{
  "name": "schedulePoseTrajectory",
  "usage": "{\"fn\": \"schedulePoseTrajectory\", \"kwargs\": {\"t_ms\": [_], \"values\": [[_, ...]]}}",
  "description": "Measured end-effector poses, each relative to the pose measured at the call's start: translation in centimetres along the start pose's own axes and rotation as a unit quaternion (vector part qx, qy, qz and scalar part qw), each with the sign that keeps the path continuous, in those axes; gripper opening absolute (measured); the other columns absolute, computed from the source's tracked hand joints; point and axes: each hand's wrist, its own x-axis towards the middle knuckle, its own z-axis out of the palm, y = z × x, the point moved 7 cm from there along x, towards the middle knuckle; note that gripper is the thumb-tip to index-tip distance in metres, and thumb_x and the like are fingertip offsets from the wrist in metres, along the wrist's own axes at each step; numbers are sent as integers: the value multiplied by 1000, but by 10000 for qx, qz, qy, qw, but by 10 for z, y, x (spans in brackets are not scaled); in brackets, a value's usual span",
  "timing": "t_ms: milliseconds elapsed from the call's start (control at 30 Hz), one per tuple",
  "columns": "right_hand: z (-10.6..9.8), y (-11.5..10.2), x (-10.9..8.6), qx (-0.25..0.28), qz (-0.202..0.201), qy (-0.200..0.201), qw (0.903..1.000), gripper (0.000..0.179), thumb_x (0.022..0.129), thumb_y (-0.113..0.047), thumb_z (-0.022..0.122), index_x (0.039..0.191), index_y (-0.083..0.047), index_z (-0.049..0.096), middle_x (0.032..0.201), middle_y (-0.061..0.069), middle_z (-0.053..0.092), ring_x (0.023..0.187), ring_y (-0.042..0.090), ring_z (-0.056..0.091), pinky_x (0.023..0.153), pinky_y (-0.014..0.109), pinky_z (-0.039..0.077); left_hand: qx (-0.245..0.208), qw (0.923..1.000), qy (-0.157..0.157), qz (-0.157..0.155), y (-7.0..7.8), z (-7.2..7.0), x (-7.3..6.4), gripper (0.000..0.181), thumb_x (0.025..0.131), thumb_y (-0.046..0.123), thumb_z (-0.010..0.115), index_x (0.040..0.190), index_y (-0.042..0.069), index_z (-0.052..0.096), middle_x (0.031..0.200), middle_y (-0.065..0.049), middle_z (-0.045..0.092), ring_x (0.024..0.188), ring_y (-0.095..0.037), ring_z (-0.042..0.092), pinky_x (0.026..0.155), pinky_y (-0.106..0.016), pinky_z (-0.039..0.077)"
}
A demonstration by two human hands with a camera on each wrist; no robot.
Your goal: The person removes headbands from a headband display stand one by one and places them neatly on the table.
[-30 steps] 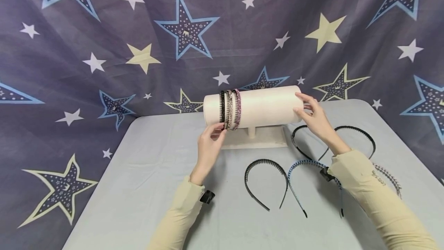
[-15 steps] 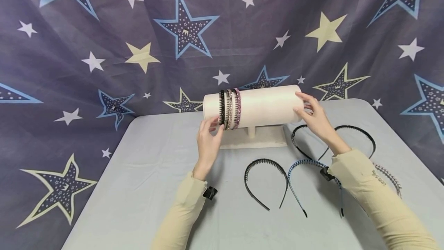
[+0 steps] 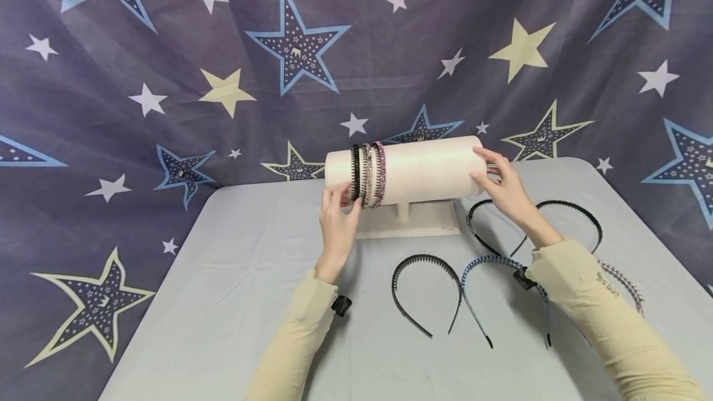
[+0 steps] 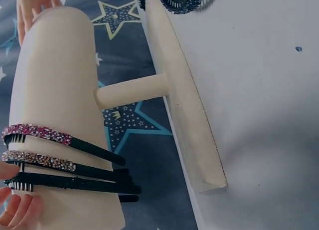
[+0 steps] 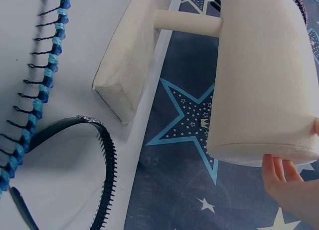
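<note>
A white padded roll on a T-shaped display stand [image 3: 431, 169] stands at the back of the table. Three toothed headbands sit round its left part: a black headband [image 3: 355, 163] outermost, then one with silver glitter [image 3: 367, 169], then one with pink-purple glitter [image 3: 381, 166]. My left hand [image 3: 337, 228] pinches the black headband low on its front, thumb on one side and fingers on the other; the left wrist view shows the band [image 4: 79, 183] between them. At the roll's right end, my right hand [image 3: 505, 194] grips the edge, with thumb on the front and several fingers against the end face.
On the table [image 3: 223, 302] to the right lie a black toothed headband [image 3: 426, 258], a blue one [image 3: 492, 258] and a silvery one [image 3: 621, 278] partly under the right sleeve. Two dark headbands, one being black [image 3: 576, 206], lie behind them. A star-patterned cloth [image 3: 356, 5] hangs behind.
My left hand has shifted slightly up and left, from the headbands' lower ends to the black headband's outer side. My right hand stays on the roll's end.
</note>
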Motion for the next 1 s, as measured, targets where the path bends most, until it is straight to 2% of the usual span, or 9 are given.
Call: {"fn": "schedulePoseTrajectory", "kwargs": {"t_ms": [233,400,567,733,1000], "values": [[0,-1,0,-15,22,-4,10000,46,88,1,49,131,6,35,120,29,36,105,39,40,79,22,37,54,9998,86,156,1,3,0,33,74,-3,65,106,-4,56,92,-15,48,76,-22,54,68,-28,50],[0,-1,0,-5,18,-10,10000,45,88,1,48,131,6,34,120,29,36,105,39,40,78,19,38,45,9997,127,225,-1,5,-1,33,74,-5,62,106,-3,55,91,-15,48,73,-22,53,65,-28,50],[1,-4,-1,-15,-10,-42,10000,45,88,0,48,130,6,35,119,29,36,105,39,40,76,14,37,45,9997,177,134,-4,3,-3,34,75,-5,61,108,-3,53,91,-14,49,72,-22,53,63,-30,50],[1,-3,1,3,72,-79,9999,45,89,-3,48,132,4,34,120,27,35,105,38,40,74,14,38,33,9998,209,25,-8,-1,-2,34,76,-4,60,110,-2,53,94,-15,48,74,-22,54,65,-28,50],[0,-2,0,-14,-30,12,10000,45,87,2,49,130,7,36,119,29,36,104,35,40,79,18,36,-101,9994,296,-114,-12,-8,-1,34,76,-8,57,109,-3,54,93,-16,48,74,-23,55,66,-28,52]]}}
